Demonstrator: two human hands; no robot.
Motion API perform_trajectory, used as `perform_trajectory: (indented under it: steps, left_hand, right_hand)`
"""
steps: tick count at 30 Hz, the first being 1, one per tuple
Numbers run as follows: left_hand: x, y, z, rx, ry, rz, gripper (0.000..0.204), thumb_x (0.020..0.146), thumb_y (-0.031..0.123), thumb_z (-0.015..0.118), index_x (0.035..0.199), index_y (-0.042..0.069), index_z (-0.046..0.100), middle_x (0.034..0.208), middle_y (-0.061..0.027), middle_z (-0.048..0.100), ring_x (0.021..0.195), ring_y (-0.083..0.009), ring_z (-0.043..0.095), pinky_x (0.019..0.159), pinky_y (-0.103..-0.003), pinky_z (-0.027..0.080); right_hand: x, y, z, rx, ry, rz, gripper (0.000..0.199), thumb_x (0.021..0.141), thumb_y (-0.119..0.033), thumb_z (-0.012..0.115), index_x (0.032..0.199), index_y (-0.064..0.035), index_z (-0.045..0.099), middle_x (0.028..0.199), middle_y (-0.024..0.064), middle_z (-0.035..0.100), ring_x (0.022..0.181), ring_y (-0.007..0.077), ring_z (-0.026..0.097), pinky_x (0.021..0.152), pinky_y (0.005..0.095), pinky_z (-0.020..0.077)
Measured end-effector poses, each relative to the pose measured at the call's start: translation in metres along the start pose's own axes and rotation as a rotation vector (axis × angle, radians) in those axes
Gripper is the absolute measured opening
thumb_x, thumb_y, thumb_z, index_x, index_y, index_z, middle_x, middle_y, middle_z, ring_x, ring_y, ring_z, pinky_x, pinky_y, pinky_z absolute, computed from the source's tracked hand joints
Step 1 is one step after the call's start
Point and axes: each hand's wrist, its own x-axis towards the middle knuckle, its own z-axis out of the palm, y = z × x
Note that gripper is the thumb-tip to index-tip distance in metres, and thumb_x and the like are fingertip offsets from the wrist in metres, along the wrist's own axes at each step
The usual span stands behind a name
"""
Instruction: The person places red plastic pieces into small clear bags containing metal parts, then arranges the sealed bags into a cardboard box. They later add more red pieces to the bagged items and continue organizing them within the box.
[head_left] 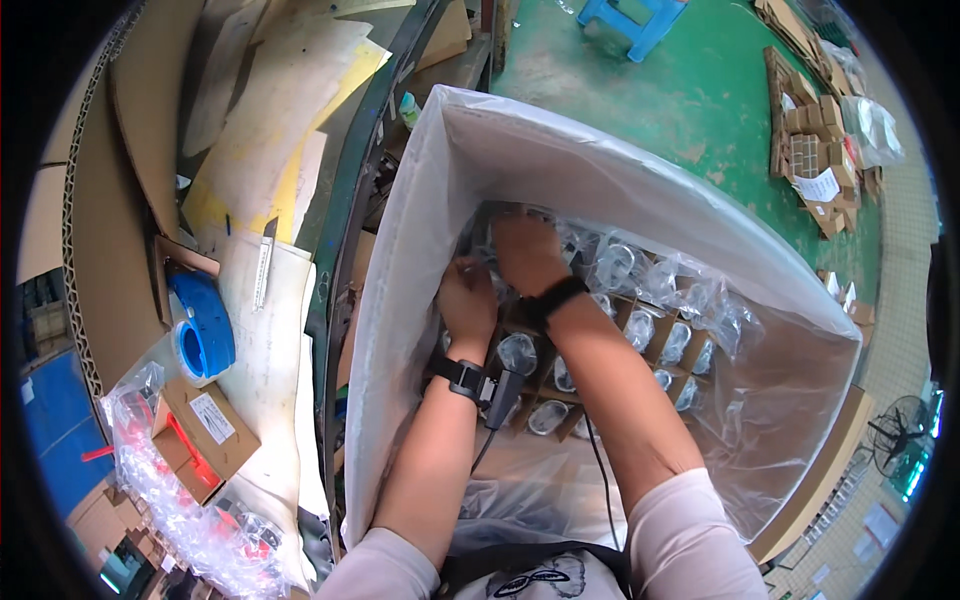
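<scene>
Holding left hand (468, 300) and right hand (527, 250) inside translucent-plastic-lined brown carton (600, 160); keep thin black cable (606, 490) off clear-wrapped round pieces (516, 352); cannot tell finger pinch.

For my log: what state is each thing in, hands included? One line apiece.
Plastic-lined box: open on top.
Cardboard divider: in the box, several cells filled.
Clear-wrapped items: in the cells.
Left hand: inside the box, fingers bent, grip unclear.
Right hand: inside the box, fingers mostly hidden.
Utility knife: lying unheld on paper.
Blue stool: on the floor, partly out of frame.
Fan: running or stopped, cannot tell.
</scene>
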Motion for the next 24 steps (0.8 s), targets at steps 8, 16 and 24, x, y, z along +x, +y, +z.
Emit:
perform_trajectory:
  steps: [8, 16, 24]
  left_hand:
    - [-0.018, 0.005, 0.004, -0.283, 0.015, -0.396, 0.023, 0.087, 0.014, 0.06, 0.106, 0.002, 0.055, 0.067, -0.006, 0.056, 0.052, -0.0146, 0.053, 0.045, -0.028, 0.043]
    - [-0.028, 0.01, -0.005, -0.611, 0.078, -0.305, 0.014, 0.094, 0.019, 0.05, 0.094, 0.007, 0.055, 0.064, -0.0013, 0.049, 0.051, -0.0114, 0.048, 0.048, -0.026, 0.041]
    - [-0.022, -0.046, -0.019, 0.485, 0.037, 0.266, 0.024, 0.09, 0.023, 0.057, 0.104, 0.003, 0.058, 0.083, -0.0167, 0.067, 0.071, -0.0322, 0.066, 0.061, -0.042, 0.053]
  right_hand:
    - [-0.018, 0.008, -0.024, 0.219, 0.303, 0.187, 0.017, 0.081, -0.011, 0.06, 0.096, -0.0064, 0.065, 0.083, 0.0197, 0.067, 0.075, 0.0344, 0.068, 0.064, 0.0447, 0.0543]
    - [-0.011, 0.01, 0.011, -0.174, 0.347, -0.138, 0.021, 0.073, -0.014, 0.063, 0.094, -0.0128, 0.069, 0.082, 0.0075, 0.067, 0.101, 0.0286, 0.058, 0.081, 0.0438, 0.047]
    - [-0.017, 0.016, -0.031, 0.044, 0.595, -0.094, 0.011, 0.08, -0.014, 0.061, 0.083, -0.0078, 0.068, 0.072, 0.0157, 0.064, 0.063, 0.0318, 0.064, 0.059, 0.0401, 0.0501]
